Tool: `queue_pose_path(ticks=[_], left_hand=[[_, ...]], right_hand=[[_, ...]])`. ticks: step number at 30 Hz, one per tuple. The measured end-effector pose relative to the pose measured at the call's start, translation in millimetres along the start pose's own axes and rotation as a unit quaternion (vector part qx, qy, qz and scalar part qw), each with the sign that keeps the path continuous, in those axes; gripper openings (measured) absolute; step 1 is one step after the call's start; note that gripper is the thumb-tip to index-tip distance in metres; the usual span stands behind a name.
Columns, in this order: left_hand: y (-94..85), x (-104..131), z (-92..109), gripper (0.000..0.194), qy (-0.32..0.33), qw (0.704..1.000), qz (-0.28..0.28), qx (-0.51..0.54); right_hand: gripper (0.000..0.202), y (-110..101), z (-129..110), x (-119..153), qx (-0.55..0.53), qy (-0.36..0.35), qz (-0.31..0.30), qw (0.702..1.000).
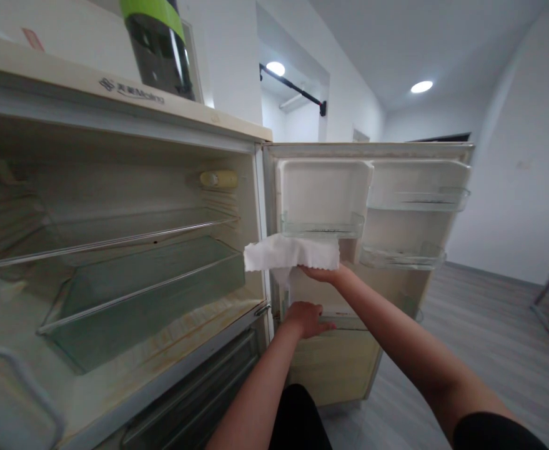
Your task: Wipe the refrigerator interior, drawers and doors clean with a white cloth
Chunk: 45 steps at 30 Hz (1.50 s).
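**Cloth held at the open refrigerator door**

At the centre of the frame the right hand [321,273] was raised palm-up under a white cloth [291,253], its fingers closed on the cloth's lower edge so that the fabric spread out to the left above the hand. The cloth hung just below the small clear door shelf [321,225] and in front of the seam between the cabinet and the open refrigerator door [372,262].

Just below, the left hand [308,317] lay palm-down with its fingers curled over the edge of the lower door rack [344,320]; it touched the rack but held nothing loose.

The left half of the frame showed the refrigerator interior [115,250] with a glass shelf [110,240] and a clear crisper drawer [143,300] beneath it. A yellowish lamp cover [218,179] sat high on the inner wall. At the upper left, a dark bottle with a green band [157,44] stood on top of the cabinet. Two more door shelves [419,199] showed right of centre.
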<state>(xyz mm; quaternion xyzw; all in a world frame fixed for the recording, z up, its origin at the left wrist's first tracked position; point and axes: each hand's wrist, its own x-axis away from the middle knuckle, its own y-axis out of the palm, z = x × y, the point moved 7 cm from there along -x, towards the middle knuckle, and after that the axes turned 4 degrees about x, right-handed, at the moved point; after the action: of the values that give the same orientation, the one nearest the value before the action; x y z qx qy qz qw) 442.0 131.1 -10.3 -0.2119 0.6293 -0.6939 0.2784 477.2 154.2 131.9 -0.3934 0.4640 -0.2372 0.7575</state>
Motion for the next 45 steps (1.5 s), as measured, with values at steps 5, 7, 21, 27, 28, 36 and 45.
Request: queue_pose_path(ticks=[5, 7, 21, 27, 28, 36, 45], left_hand=[[0.6, 3, -1, 0.081, 0.007, 1.000, 0.012, 0.002], [0.6, 4, -1, 0.079, 0.011, 1.000, 0.017, 0.002], [-2.5, 11, -4, 0.074, 0.024, 0.999, 0.016, 0.016], [-4.5, 14, -5, 0.070, 0.029, 0.999, 0.017, 0.024], [-4.6, 15, -6, 0.070, 0.028, 0.999, 0.015, 0.026], [-2.4, 15, -7, 0.071, 0.046, 0.999, 0.015, 0.023], [-2.8, 11, -5, 0.074, 0.036, 0.999, 0.011, 0.015]], right_hand=[[0.048, -8, 5, 33, -0.039, 0.009, 0.058, 0.997], [0.035, -25, 10, 48, -0.061, 0.055, 0.158, 0.984], [0.023, -120, 40, 115, -0.239, 0.146, 0.419, 0.864], [0.052, -191, 59, 128, -0.043, 0.156, 0.466, 0.870], [0.055, -203, 63, 128, -0.013, 0.164, 0.464, 0.870], [0.040, -252, 103, 74, 0.174, 0.270, 0.320, 0.891], [0.050, -268, 192, 58, -0.029, 0.354, 0.404, 0.843]])
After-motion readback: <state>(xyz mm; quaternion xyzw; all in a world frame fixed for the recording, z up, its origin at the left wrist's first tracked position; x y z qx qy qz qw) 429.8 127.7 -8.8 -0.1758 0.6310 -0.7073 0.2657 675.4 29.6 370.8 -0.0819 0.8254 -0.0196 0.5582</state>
